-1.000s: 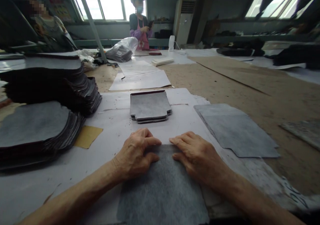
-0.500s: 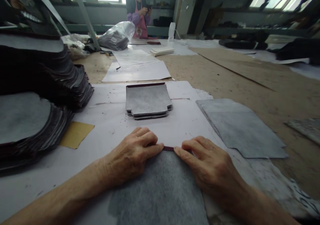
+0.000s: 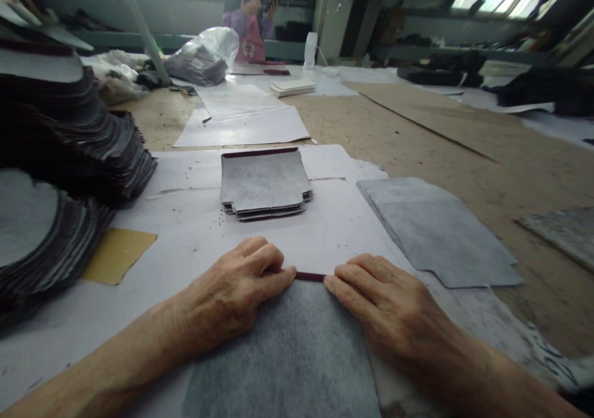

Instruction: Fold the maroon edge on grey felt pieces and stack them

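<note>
On the table (image 3: 445, 127), partly over white paper (image 3: 185, 232), I had the grey sheet (image 3: 301, 356). My left hand (image 3: 236, 288) and right hand (image 3: 394, 303) touched its dark red edge (image 3: 310, 277); whether clamped or apart, I couldn't tell.

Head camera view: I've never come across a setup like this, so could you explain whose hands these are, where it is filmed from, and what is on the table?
There is no machine here: a person works bare-handed, filmed by a camera worn on the head, looking forward and down. The left hand and right hand have their fingers at the far edge of a grey, fabric-like sheet, where a narrow dark red strip shows between them. Whether they pinch or only press is unclear.

Beyond lies a small stack of notched grey pieces. To the right are larger flat grey pieces; to the left, a yellow-brown paper piece and a tall pile of dark-edged layers.
</note>
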{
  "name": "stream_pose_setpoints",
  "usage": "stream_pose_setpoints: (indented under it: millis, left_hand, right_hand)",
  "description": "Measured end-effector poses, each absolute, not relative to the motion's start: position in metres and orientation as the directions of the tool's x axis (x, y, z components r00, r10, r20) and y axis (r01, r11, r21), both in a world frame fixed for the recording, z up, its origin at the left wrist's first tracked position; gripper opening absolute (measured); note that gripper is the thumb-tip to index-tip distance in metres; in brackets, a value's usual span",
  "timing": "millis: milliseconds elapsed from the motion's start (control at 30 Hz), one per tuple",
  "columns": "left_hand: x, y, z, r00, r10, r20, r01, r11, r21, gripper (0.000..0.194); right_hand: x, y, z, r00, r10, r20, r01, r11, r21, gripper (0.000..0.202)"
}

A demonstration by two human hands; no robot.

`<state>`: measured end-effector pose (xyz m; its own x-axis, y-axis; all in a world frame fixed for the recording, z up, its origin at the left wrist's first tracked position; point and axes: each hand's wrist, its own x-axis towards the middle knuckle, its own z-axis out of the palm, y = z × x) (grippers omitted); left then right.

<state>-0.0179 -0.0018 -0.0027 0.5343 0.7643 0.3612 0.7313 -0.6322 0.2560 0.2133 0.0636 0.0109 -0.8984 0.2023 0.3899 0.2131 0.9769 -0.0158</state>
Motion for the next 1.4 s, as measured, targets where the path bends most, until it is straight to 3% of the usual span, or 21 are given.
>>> stream_pose_setpoints:
  millis: [233, 467, 633, 767, 1167, 1233, 1400]
  left_hand:
    - [-0.017, -0.001, -0.002, 0.520, 0.760, 0.390, 0.724, -0.634, 0.270, 0.037]
    - [-0.017, -0.001, -0.001, 0.519, 0.773, 0.365, 0.727, -0.623, 0.287, 0.034]
    - [-0.017, -0.003, -0.002, 0.512, 0.780, 0.361, 0.734, -0.615, 0.289, 0.034]
    - [-0.017, -0.003, -0.002, 0.505, 0.776, 0.379, 0.735, -0.616, 0.284, 0.037]
    - [-0.015, -0.001, -0.005, 0.498, 0.768, 0.403, 0.724, -0.624, 0.294, 0.034]
    - [-0.015, -0.001, -0.005, 0.498, 0.766, 0.406, 0.726, -0.625, 0.288, 0.034]
    - [-0.016, -0.001, -0.003, 0.505, 0.773, 0.384, 0.728, -0.621, 0.291, 0.035]
  right_hand:
    - [0.220, 0.069, 0.004, -0.838, 0.314, 0.446, 0.262, 0.949, -0.176, 0.024]
    - [0.225, 0.068, 0.005, -0.847, 0.299, 0.440, 0.230, 0.952, -0.204, 0.023]
    - [0.228, 0.065, 0.001, -0.741, 0.475, 0.475, 0.370, 0.879, -0.302, 0.019]
    - [0.230, 0.065, 0.002, -0.719, 0.523, 0.458, 0.402, 0.850, -0.341, 0.020]
    - [0.234, 0.062, 0.001, -0.801, 0.393, 0.452, 0.313, 0.918, -0.244, 0.029]
    - [0.235, 0.063, 0.003, -0.786, 0.439, 0.435, 0.343, 0.895, -0.284, 0.028]
    - [0.241, 0.069, 0.006, -0.638, 0.691, 0.341, 0.485, 0.704, -0.519, 0.026]
